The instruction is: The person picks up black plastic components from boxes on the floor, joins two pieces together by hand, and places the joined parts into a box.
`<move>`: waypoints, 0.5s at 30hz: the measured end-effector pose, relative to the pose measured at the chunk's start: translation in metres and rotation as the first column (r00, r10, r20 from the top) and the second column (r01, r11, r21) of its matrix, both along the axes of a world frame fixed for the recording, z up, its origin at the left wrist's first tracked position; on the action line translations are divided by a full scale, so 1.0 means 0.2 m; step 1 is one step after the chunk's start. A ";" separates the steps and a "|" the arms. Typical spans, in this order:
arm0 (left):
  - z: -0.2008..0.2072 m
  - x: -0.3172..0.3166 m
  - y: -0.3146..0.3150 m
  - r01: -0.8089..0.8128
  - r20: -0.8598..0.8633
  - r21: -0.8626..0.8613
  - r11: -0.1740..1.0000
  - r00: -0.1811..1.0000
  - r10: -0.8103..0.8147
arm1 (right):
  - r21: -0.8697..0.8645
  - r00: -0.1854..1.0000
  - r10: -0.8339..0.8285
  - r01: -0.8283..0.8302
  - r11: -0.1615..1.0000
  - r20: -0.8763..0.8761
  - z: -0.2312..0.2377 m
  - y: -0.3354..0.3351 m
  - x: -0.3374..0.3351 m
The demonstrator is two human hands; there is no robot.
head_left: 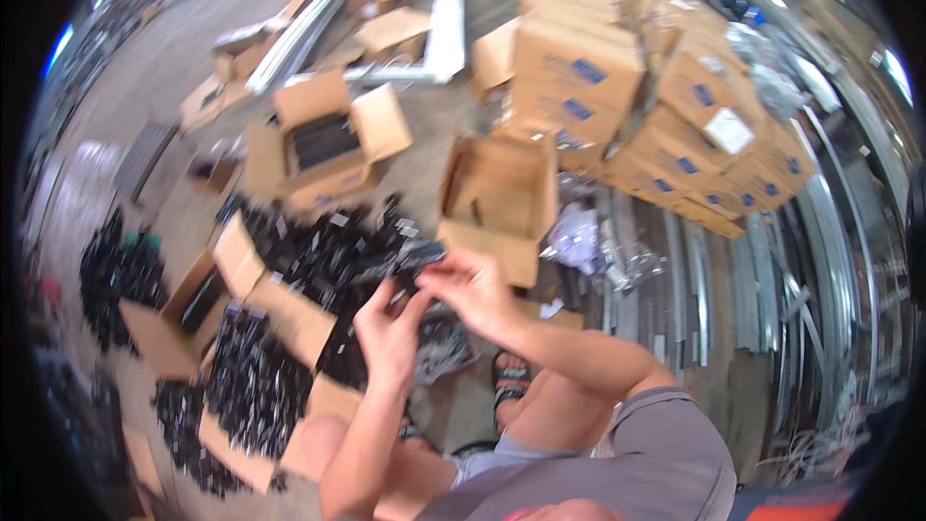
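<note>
My left hand and my right hand meet in front of me, fingers closed around a small dark piece. Blur and my fingers hide its exact kind. Beyond and left of the hands spreads a pile of small black parts, some with pale labels. Just below my right hand lies a clear plastic bag with dark contents. Past the hands stands an open cardboard box with one small dark piece inside.
An open carton holding black parts stands farther left. More black parts lie on cardboard near my left knee. Closed cartons are stacked at the far right. Long metal profiles line the right side. A metal frame lies at the back.
</note>
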State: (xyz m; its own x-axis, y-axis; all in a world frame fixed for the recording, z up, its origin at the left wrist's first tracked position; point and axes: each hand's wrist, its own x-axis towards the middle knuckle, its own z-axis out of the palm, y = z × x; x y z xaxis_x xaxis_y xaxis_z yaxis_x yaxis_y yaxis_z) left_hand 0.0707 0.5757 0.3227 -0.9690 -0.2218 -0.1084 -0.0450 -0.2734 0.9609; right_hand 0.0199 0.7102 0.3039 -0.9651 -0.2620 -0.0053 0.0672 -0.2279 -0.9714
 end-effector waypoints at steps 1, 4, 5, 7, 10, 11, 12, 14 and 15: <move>-0.01 -0.01 0.03 0.022 -0.003 0.015 1.000 1.000 -0.022 | -0.039 0.998 -0.020 0.018 0.999 -0.052 -0.02 0.03 -0.01; 0.04 -0.01 0.02 0.077 0.089 0.098 0.992 0.992 -0.086 | -0.003 0.994 -0.028 0.027 1.000 -0.110 0.01 0.06 -0.01; 0.05 -0.01 0.01 0.090 0.103 0.160 0.983 0.989 -0.107 | 0.067 0.986 -0.015 0.027 0.997 -0.166 0.02 0.06 -0.02; 0.04 0.01 -0.01 0.070 0.112 0.182 0.981 0.989 -0.092 | 0.125 0.968 -0.006 0.038 0.991 -0.251 0.00 0.04 -0.02; 0.03 0.02 -0.03 0.058 0.078 0.176 0.983 0.994 -0.073 | 0.097 0.972 0.007 0.016 0.995 -0.233 0.00 0.02 -0.01; 0.03 0.02 -0.02 0.052 0.052 0.154 0.987 0.997 -0.061 | 0.075 0.978 0.002 0.014 0.997 -0.209 0.00 0.02 -0.01; 0.03 0.02 -0.01 0.032 0.033 0.129 0.991 0.999 -0.036 | 0.042 0.985 0.007 0.000 0.999 -0.171 0.00 0.02 -0.02; 0.01 0.01 0.00 0.022 0.008 0.097 0.995 1.000 -0.023 | 0.044 0.987 0.007 0.000 0.999 -0.161 0.00 0.03 -0.02; 0.00 0.01 0.00 0.014 -0.021 0.066 0.998 1.000 -0.012 | 0.046 0.988 0.005 0.003 0.999 -0.154 0.00 0.03 -0.02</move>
